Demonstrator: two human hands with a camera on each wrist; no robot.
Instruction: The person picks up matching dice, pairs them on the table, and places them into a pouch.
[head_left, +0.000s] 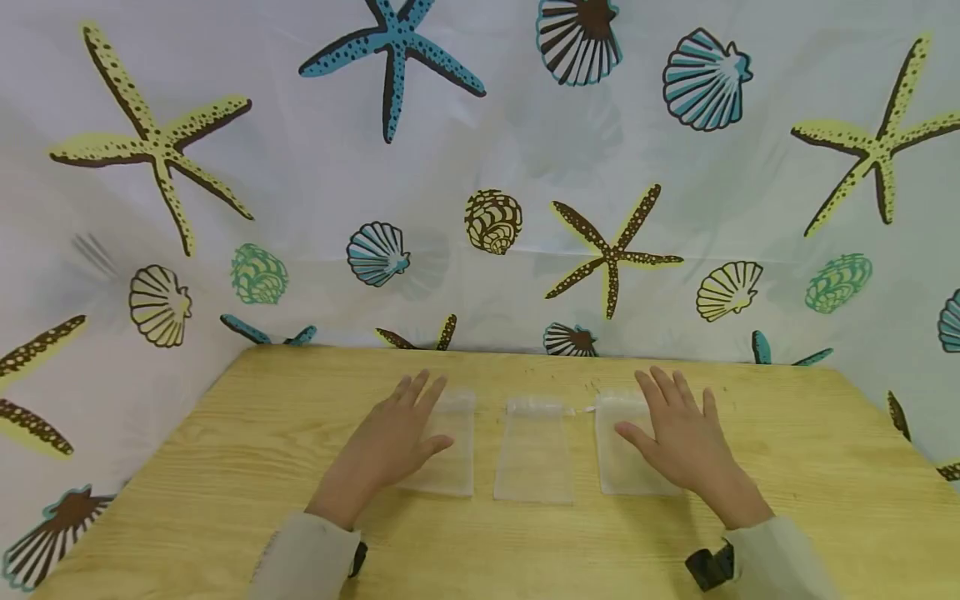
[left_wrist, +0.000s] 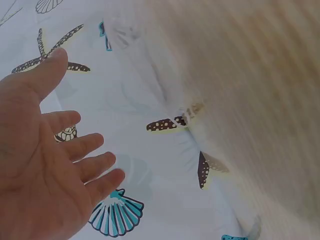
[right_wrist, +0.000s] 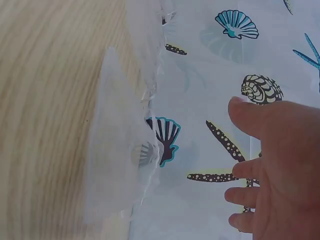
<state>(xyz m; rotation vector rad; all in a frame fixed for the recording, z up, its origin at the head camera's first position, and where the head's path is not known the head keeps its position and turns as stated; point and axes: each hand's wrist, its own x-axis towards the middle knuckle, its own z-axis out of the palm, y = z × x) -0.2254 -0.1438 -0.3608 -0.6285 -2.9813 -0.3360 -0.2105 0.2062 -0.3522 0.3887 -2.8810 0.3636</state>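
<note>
Head view, pouches: I count three sheer pouches in a row on the wooden table: left pouch, middle pouch, right pouch.
Head view, hands: I see two. My left hand lies flat over the left pouch, fingers straight and spread, gripping nothing. My right hand lies flat over the right pouch, fingers straight too. The middle pouch is untouched, between them.
Head view, backdrop: one seashell curtain behind the table.
Left wrist view: one hand, fingers extended, holding nothing; blurred table and curtain.
Right wrist view: one hand, fingers relaxed, nothing held; beside it I make out one sheer pouch on the table edge.
</note>
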